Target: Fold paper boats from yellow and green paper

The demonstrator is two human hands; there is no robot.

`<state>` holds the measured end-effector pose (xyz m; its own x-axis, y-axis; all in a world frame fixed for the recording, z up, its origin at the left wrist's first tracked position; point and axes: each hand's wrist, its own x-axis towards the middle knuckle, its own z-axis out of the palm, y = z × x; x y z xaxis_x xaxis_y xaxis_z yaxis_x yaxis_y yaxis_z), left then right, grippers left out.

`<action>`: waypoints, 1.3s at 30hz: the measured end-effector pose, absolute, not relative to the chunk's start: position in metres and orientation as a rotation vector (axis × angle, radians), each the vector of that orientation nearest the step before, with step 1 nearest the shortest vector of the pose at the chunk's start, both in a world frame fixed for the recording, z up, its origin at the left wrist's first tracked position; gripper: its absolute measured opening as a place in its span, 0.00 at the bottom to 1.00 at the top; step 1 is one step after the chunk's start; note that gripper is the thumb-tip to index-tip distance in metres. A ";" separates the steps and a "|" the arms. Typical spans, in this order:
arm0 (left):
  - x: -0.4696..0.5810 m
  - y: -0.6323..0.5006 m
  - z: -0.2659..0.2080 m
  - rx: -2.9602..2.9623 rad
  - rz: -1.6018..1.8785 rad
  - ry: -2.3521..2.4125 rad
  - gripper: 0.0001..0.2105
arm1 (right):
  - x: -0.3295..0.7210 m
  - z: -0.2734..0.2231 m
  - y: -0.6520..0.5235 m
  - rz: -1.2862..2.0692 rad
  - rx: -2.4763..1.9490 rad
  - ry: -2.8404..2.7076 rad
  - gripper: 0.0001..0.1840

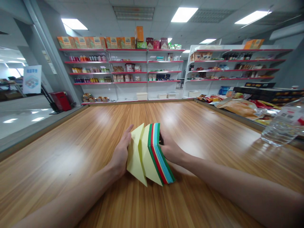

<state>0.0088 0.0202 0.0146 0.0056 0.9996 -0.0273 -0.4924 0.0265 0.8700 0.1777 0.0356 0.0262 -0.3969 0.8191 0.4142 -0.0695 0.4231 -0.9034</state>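
Note:
Above the wooden table (78, 164), between my two hands, stands a stack of folded coloured paper (159, 158) with green, red, cream and light blue edges and a pale yellow face on its left. A separate pale yellow folded sheet (136, 155) is to the left of the stack, with a narrow gap between them. My left hand (121, 153) grips that sheet from its outer side, thumb pointing up and most fingers hidden behind the paper. On the other side my right hand (171, 148) holds the stack, its fingers curled and partly hidden behind it.
A clear plastic bottle (282, 123) lies tilted at the table's right edge. Beyond that edge are snack packets (239, 107) and dark boxes (268, 93). Stocked shelves (128, 61) line the back wall. A red box (61, 101) stands on the floor at left.

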 end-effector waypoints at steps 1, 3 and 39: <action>0.009 0.019 0.015 0.845 1.411 0.859 0.17 | 0.177 0.027 0.034 1.152 -0.653 -1.714 0.15; 0.009 0.017 0.017 0.928 1.418 0.915 0.17 | 0.177 0.028 0.031 1.188 -0.639 -1.748 0.15; 0.018 -0.003 0.025 1.110 1.357 0.926 0.18 | 0.175 0.032 0.014 1.246 -0.478 -1.844 0.18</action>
